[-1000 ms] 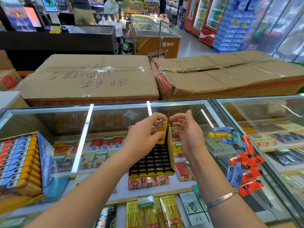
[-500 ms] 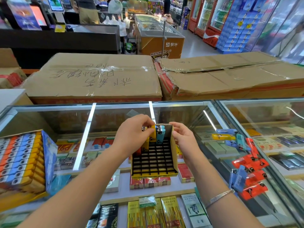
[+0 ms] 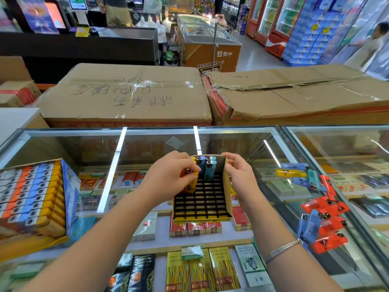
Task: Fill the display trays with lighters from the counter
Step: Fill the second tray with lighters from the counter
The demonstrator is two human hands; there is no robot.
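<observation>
Left hand (image 3: pixel 170 178): grip closed round a yellow lighter (image 3: pixel 192 184), pressing it into a slot in the tray's second row; a reddish lighter behind the fingers is mostly covered
Right hand (image 3: pixel 240 175): grip pinching the far right wall of the tray
Display tray (image 3: pixel 202 204): middle of the glass worktop (image 3: pixel 273 157), tilted, grid mostly empty; a few blue lighters (image 3: pixel 207 169) stand in the far row
Loose lighters (image 3: pixel 322 216): scattered right, red, blue and one yellow, near the worktop's right edge
Full tray (image 3: pixel 31 197): far left, cut off by the frame
Hard to read: goods under the glass blur with reflections
Open room: bare glass between the trays and near the wrists
</observation>
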